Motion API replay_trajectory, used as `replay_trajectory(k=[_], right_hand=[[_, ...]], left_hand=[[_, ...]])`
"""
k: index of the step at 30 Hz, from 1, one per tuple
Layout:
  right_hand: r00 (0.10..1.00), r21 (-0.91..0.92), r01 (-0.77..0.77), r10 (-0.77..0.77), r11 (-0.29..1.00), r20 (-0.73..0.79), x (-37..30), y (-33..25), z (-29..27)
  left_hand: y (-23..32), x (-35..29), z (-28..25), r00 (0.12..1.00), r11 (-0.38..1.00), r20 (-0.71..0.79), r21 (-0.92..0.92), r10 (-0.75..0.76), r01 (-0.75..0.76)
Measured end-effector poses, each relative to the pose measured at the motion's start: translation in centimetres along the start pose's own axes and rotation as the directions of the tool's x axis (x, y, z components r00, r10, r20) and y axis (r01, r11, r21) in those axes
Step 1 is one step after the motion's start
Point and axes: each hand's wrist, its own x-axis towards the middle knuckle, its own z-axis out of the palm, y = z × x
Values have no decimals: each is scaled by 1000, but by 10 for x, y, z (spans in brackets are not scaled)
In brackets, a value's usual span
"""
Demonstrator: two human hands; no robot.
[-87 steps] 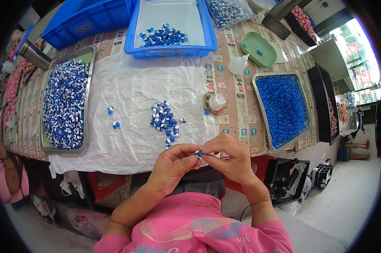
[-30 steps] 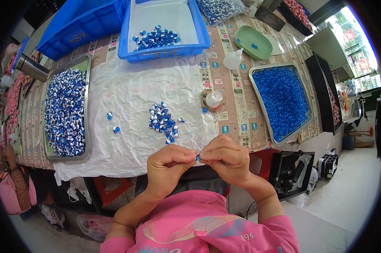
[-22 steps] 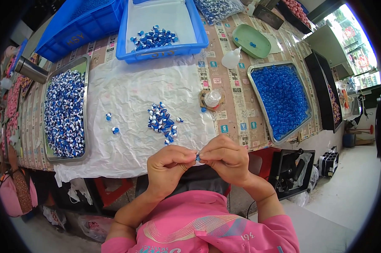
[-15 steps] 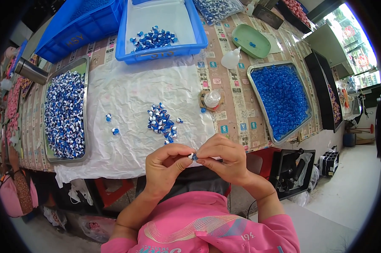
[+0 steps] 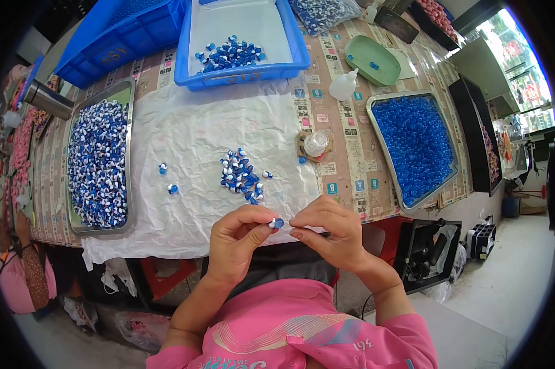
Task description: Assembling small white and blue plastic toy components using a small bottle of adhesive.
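A small blue-and-white plastic piece (image 5: 278,223) is pinched between the thumb and fingertips of my left hand (image 5: 237,237), its round blue end facing right. Close beside it on the right, my right hand (image 5: 333,230) has thumb and forefinger drawn together in a pinch, apart from the piece. Whether anything tiny sits between those fingertips is hidden. Beyond my hands, a loose pile of similar blue-and-white pieces (image 5: 240,175) lies on crumpled white paper (image 5: 185,129). Two more pieces (image 5: 172,189) lie left of the pile.
To the left is a metal tray (image 5: 130,154) full of blue-and-white pieces; a metal tray (image 5: 376,138) of clear blue pieces stands right. Blue bins (image 5: 240,77), a white squeeze bottle (image 5: 343,86), a green dish (image 5: 385,71) and a small clear container (image 5: 316,144) are farther back.
My right fingertips have drawn slightly away from the piece, which stays in my left hand and now shows its blue end. The whole view has shifted a little.
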Motion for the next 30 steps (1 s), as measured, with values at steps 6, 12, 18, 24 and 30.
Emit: replay_trajectory(k=[6,12,18,24,30], right_hand=[[1000,16,-16,16,1000,-26,2,-1,8],[999,23,12,-11,1000,-37,2,3,10],[1000,27,-6,6,1000,-22,0,1,8],[999,22,-11,12,1000,-34,-2,4,9],[998,16,-2,3,1000,-57,-3,8,10]], left_hand=[[4,-4,-1,973,951,-17,-214,-230,221],[3,-5,-2,953,913,15,-281,-303,295],[-2,-4,0,979,970,-19,-141,-203,198],[3,-1,8,979,978,-48,-83,-198,194],[-2,-1,6,983,982,-5,-36,-184,184]])
